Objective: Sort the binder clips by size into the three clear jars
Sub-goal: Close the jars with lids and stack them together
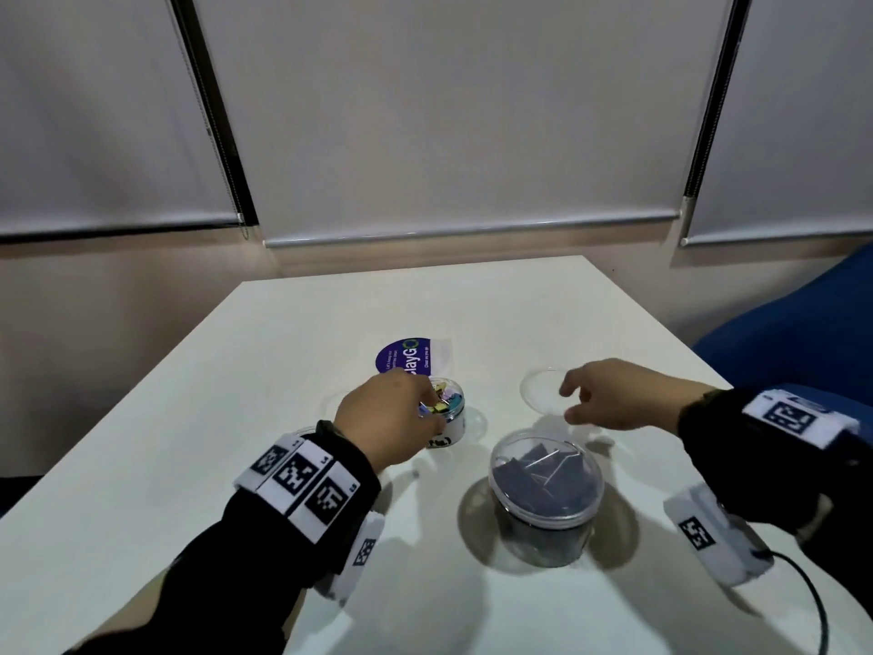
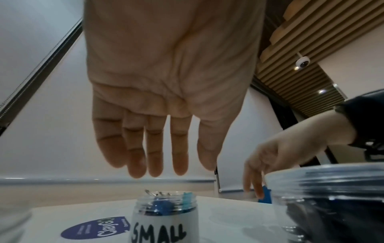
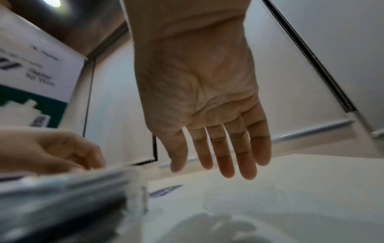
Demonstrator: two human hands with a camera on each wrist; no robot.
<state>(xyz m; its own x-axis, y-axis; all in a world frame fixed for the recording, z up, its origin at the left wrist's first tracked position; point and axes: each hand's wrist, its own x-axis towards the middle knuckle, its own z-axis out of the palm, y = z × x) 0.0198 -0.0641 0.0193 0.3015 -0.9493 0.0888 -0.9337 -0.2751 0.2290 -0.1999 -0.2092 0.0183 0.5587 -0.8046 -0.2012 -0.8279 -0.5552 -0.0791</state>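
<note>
A small clear jar (image 1: 448, 425) labelled SMALL (image 2: 164, 218) holds several coloured binder clips and has no lid on. My left hand (image 1: 432, 408) hangs just above its mouth; in the left wrist view the left hand (image 2: 166, 171) has straight fingers and holds nothing. A large clear jar (image 1: 548, 489) of black clips stands nearer me with its lid on. My right hand (image 1: 569, 401) hovers over a loose clear lid (image 1: 543, 387) on the table; in the right wrist view the right hand (image 3: 218, 169) is spread and empty.
A round purple sticker (image 1: 406, 359) lies on the white table (image 1: 472, 304) behind the small jar. Something clear (image 2: 12, 222) stands at the left edge of the left wrist view. A blue seat (image 1: 803, 333) is off the table's right side.
</note>
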